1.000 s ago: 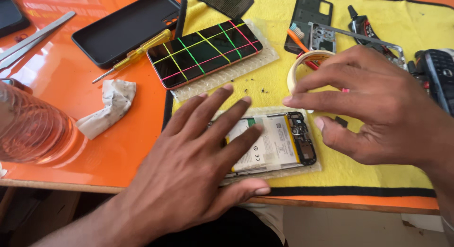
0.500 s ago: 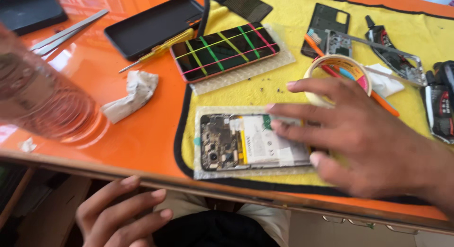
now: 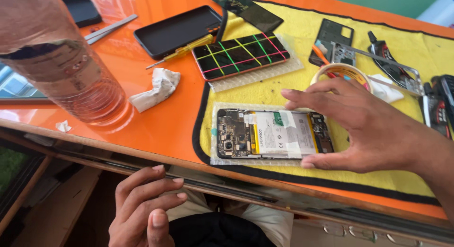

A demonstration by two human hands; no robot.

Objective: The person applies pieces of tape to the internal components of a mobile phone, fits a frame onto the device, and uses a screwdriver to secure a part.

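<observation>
**Opened phone steadied at bench edge**

Spread across an orange table, with a yellow work mat edged in black over its right half. At far left, close to the lens and blurred, a clear plastic bottle standing on the orange surface. Over the mat's near right, right hand with fingers spread open, thumb tip against the near right corner of an opened phone, fingertips over its far right end; not closed around it. Opened phone lying flat on a bubble-wrap sheet near the mat's front edge, battery and circuit board facing up. Below the table edge, over the lap, left hand loosely curled, holding nothing. Behind the opened phone, a second phone criss-crossed with coloured rubber bands, resting on its own padding. Left of that, a black phone face up on the orange. Just beside the right hand's fingers, a tape roll. On the orange, a crumpled white tissue and, smaller, a yellow-handled screwdriver.
</observation>
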